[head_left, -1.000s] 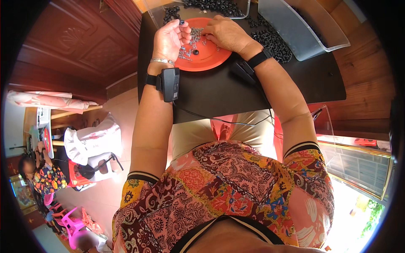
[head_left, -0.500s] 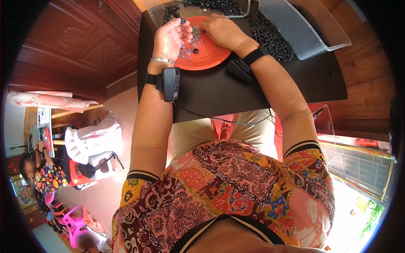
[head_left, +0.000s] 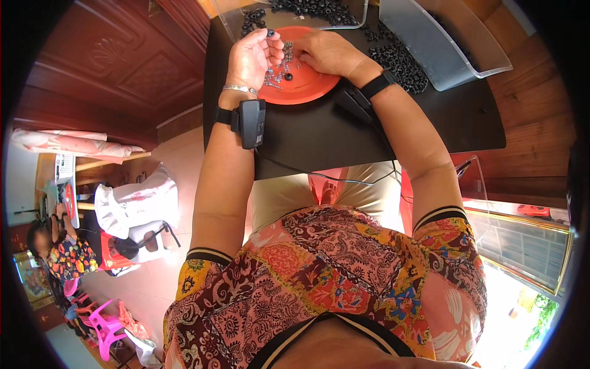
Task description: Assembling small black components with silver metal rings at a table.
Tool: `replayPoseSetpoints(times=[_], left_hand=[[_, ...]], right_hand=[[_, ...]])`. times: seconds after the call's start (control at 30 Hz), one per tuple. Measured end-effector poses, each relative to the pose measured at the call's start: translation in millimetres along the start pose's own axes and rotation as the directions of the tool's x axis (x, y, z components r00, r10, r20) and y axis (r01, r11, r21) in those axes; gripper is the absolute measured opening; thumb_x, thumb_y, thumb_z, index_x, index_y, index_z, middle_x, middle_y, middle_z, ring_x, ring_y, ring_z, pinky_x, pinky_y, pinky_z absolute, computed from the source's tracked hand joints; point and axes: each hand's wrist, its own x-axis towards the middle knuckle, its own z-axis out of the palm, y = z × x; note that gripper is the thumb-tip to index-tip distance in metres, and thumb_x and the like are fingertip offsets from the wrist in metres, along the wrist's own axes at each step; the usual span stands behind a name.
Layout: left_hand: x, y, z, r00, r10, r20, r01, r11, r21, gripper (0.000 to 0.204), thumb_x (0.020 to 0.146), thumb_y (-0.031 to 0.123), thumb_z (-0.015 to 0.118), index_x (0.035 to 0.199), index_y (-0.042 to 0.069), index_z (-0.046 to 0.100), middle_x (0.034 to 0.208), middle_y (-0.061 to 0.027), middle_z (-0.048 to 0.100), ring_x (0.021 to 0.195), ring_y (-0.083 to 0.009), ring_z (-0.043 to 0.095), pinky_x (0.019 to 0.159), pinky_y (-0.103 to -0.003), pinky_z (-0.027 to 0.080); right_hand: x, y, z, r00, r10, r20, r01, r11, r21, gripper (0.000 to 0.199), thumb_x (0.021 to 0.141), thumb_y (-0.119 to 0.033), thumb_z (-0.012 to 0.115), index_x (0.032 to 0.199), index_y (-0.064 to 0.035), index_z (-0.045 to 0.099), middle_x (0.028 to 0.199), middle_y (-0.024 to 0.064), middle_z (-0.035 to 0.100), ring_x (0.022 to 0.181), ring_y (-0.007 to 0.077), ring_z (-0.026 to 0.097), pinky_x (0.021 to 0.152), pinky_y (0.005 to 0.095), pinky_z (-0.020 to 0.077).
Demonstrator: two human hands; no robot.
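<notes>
An orange round plate [head_left: 307, 91] lies on the black table [head_left: 344, 132], with several small metal screws and a black bead on it. My left hand [head_left: 253, 56] hovers over the plate's left side, palm up, pinching a small black ring between fingertips. My right hand [head_left: 329, 52] rests palm down on the plate's upper right part, fingers curled over the small parts. Both wrists wear black straps, the left one with a black box.
A clear tray [head_left: 307, 9] of black rings stands behind the plate. More black rings [head_left: 399, 61] lie loose on the table to the right, beside a grey plastic bin [head_left: 439, 40]. A cable runs off the table's front edge. Another person sits far left.
Both hands stay over the plate; my left hand has lifted slightly with the black ring at its fingertips. My right hand shifted a little on the plate.
</notes>
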Motion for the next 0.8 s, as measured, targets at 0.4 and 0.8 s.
replayPoseSetpoints(times=[0.4, 0.8], left_hand=[[-0.8, 0.6, 4.7, 1.0, 0.002, -0.03, -0.002, 1.0, -0.01, 0.026, 0.085, 0.03, 0.055, 0.084, 0.005, 0.06, 0.075, -0.0068, 0.063, 0.065, -0.017, 0.057, 0.061, -0.029, 0.043], [-0.7, 0.0, 5.5, 0.999, 0.001, -0.032, -0.001, 1.0, -0.004, 0.027, 0.084, 0.031, 0.055, 0.084, 0.004, 0.06, 0.075, -0.0072, 0.063, 0.065, -0.0173, 0.057, 0.062, -0.029, 0.043]], right_hand=[[-2.9, -1.6, -5.9, 0.999, -0.025, 0.047, 0.02, 0.994, 0.109, 0.015, 0.075, -0.013, 0.058, 0.087, -0.0086, 0.065, 0.081, 0.0129, 0.065, 0.082, 0.0316, 0.062, 0.074, 0.0408, 0.0486], [-4.1, 0.4, -3.1, 0.999, -0.022, 0.031, 0.015, 0.981, 0.195, 0.015, 0.074, -0.01, 0.06, 0.088, -0.008, 0.066, 0.085, 0.0142, 0.064, 0.085, 0.0328, 0.061, 0.076, 0.0403, 0.0483]])
